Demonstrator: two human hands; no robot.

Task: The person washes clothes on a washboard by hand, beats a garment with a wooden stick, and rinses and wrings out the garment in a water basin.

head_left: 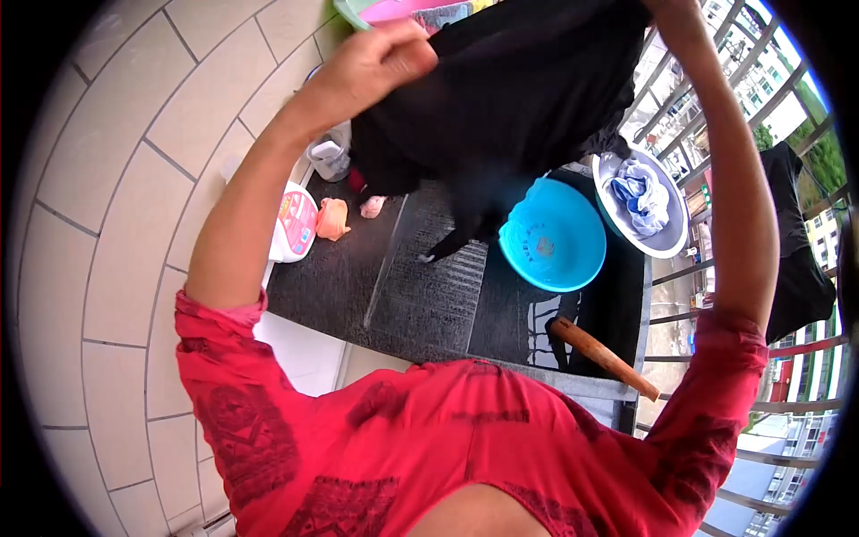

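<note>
A black garment (510, 98) hangs spread between my raised hands, its lower part dangling over the dark stone washboard (429, 286). My left hand (380, 67) is closed on its upper left edge, with fingers pinched together. At the top edge of the view, my right hand (669, 11) holds the upper right corner; its fingers are partly cut off. Behind the garment's lower edge, a light blue basin (568, 259) rests in the dark sink.
A wooden stick (604, 358) leans across the sink's front edge. The white basin (667, 243) by the railing holds white and blue cloth. At left are a detergent bottle (295, 224), an orange bundle (332, 219) and a tiled wall (125, 268). More dark cloth (787, 259) hangs at right.
</note>
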